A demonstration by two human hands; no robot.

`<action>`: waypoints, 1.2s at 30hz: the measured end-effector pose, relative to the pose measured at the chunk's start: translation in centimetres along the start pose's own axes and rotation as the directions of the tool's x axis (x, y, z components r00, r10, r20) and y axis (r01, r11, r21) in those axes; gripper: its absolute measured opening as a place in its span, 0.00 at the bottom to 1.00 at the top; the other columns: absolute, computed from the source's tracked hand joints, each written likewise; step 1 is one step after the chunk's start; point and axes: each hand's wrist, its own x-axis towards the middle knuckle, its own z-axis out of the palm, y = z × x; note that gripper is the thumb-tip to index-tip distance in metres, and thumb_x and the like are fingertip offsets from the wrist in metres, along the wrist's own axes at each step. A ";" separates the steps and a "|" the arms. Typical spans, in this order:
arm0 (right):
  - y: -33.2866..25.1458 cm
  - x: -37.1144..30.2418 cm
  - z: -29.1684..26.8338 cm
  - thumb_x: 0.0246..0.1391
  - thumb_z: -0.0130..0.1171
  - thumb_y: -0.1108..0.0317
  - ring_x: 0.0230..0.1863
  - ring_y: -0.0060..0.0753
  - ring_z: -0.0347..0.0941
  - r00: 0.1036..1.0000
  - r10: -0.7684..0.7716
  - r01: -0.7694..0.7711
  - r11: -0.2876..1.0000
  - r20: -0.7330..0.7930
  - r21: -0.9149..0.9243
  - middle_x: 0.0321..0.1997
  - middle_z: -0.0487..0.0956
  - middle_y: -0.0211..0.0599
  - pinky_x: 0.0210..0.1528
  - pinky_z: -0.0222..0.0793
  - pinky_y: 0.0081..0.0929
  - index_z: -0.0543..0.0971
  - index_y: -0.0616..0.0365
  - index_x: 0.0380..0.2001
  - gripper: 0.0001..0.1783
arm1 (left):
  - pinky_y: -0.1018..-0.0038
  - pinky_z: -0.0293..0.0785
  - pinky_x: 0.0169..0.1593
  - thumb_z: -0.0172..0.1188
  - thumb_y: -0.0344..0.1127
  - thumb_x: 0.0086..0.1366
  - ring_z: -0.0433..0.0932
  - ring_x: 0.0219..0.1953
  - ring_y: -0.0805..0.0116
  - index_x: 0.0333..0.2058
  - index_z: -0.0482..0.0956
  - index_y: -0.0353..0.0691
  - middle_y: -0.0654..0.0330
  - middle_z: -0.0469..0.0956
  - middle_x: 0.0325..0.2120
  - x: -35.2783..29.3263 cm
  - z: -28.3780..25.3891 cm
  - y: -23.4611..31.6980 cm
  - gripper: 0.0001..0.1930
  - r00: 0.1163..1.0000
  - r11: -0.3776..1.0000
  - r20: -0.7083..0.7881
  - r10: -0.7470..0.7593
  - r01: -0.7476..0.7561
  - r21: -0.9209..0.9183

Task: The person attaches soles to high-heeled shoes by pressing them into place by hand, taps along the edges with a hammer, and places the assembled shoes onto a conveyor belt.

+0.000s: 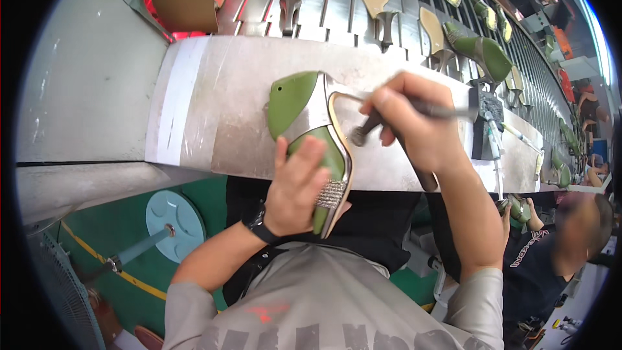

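A green and silver shoe (311, 107) lies on its side over the pale bench, its toe with a glittering band pointing toward me. My left hand (298, 188) grips it near the toe, fingers across the green upper; motion blurs them a little. In my right hand (414, 120) is a hammer (359, 135), its dark head close to the shoe's tan sole edge and its handle running down below my palm. A thin tip also reaches from my fingers toward the shoe; I cannot make out what it is. Another dark rod shows beyond my knuckles.
Behind the bench (227, 91), a slatted metal conveyor (330, 6) carries soles with heels and green shoes (479, 52). A black holder (486, 123) with brushes stands at the right. A co-worker (551, 253) handles a shoe there. A round blue stool (172, 223) is at lower left.
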 end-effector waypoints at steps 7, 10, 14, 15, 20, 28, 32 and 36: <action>4.5 -4.3 -2.9 0.63 0.68 0.60 0.36 0.38 0.84 0.910 -0.410 0.250 0.668 -0.066 -0.701 0.50 0.85 0.50 0.37 0.79 0.37 0.80 0.62 0.55 0.22 | 0.49 0.60 0.76 0.55 0.68 0.74 0.62 0.75 0.44 0.71 0.63 0.26 0.37 0.56 0.76 5.7 -6.3 -1.7 0.47 0.653 0.275 0.019 -0.757 0.344 -0.898; 5.4 -5.7 -2.3 0.66 0.64 0.44 0.42 0.51 0.87 0.987 -0.046 0.048 0.999 -0.154 0.013 0.59 0.83 0.54 0.44 0.84 0.45 0.74 0.60 0.67 0.37 | 0.48 0.59 0.77 0.53 0.69 0.74 0.62 0.76 0.46 0.71 0.64 0.32 0.40 0.58 0.76 6.1 -7.2 -4.5 0.46 0.717 0.012 0.184 -0.672 0.260 -0.966; 4.9 -3.5 1.5 0.71 0.47 0.34 0.51 0.58 0.85 0.973 -0.038 -0.183 0.463 0.226 0.867 0.63 0.78 0.57 0.46 0.86 0.56 0.63 0.64 0.73 0.46 | 0.48 0.65 0.74 0.53 0.62 0.78 0.72 0.70 0.50 0.71 0.66 0.35 0.40 0.66 0.71 10.6 -6.2 -6.8 0.38 0.896 0.020 0.394 -0.207 0.406 -0.914; 3.7 -3.1 2.5 0.72 0.48 0.39 0.54 0.57 0.84 0.996 -0.015 -0.065 0.536 0.087 0.842 0.65 0.77 0.56 0.46 0.86 0.56 0.64 0.65 0.72 0.42 | 0.48 0.65 0.74 0.53 0.62 0.78 0.72 0.70 0.50 0.71 0.66 0.35 0.40 0.66 0.71 11.1 -6.1 -7.3 0.38 0.899 0.016 0.398 -0.182 0.407 -0.913; 1.6 7.9 2.0 0.70 0.60 0.61 0.46 0.38 0.85 0.878 -0.088 0.369 0.750 -0.471 0.549 0.47 0.85 0.43 0.48 0.81 0.31 0.79 0.67 0.57 0.21 | 0.67 0.82 0.50 0.57 0.42 0.79 0.85 0.50 0.62 0.61 0.74 0.31 0.51 0.83 0.53 8.4 -3.8 -5.7 0.21 0.556 0.344 0.507 -0.659 0.821 -0.455; 1.9 17.0 -5.2 0.65 0.59 0.42 0.51 0.61 0.83 0.955 -0.164 -0.043 0.749 -0.248 -0.661 0.45 0.87 0.57 0.57 0.78 0.51 0.86 0.63 0.43 0.30 | 0.57 0.78 0.53 0.75 0.30 0.52 0.81 0.48 0.46 0.46 0.84 0.34 0.52 0.85 0.48 6.7 -1.2 -2.5 0.21 0.898 0.995 0.430 -0.097 0.094 0.028; -0.9 17.1 -17.7 0.63 0.58 0.42 0.50 0.56 0.84 0.896 -0.389 -0.007 0.466 -0.212 -0.885 0.45 0.88 0.50 0.56 0.79 0.51 0.89 0.54 0.40 0.26 | 0.59 0.78 0.49 0.75 0.29 0.53 0.82 0.45 0.48 0.45 0.84 0.34 0.51 0.85 0.45 8.7 -1.0 -2.8 0.19 0.864 0.976 0.463 -0.196 0.219 0.006; 1.2 16.5 -37.6 0.56 0.64 0.62 0.48 0.57 0.85 0.928 -0.024 -0.373 -0.024 -0.372 -0.928 0.43 0.88 0.53 0.51 0.81 0.50 0.87 0.62 0.37 0.14 | 0.65 0.79 0.39 0.74 0.28 0.54 0.84 0.35 0.55 0.44 0.84 0.34 0.52 0.86 0.39 12.4 0.8 -3.6 0.18 0.659 0.835 0.599 -0.454 0.550 0.027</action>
